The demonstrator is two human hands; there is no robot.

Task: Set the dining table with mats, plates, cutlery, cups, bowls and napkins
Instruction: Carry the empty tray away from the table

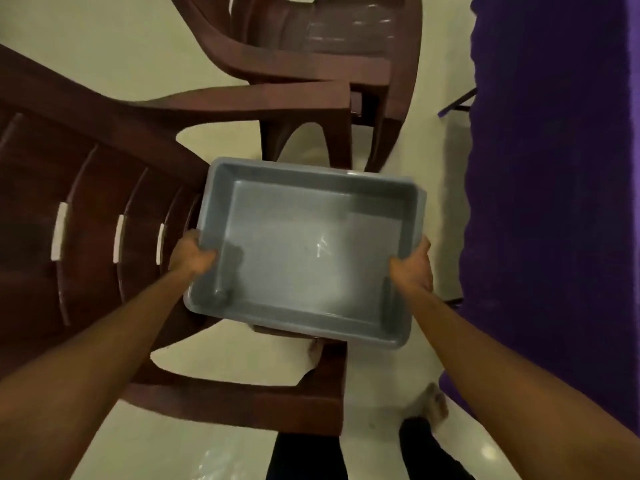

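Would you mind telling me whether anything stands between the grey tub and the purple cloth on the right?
Nothing visible does. The left hand and right hand grip the empty tub by its short sides above the near chair; only a strip of floor lies between it and the purple cloth.

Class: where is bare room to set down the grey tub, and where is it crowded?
Free: the far chair's seat; the floor strip between the near chair and the purple cloth. Crowded: where both chairs' legs meet.

tub [311, 188] above chair [86, 202]; second chair [311, 46] behind; table [554, 168] right
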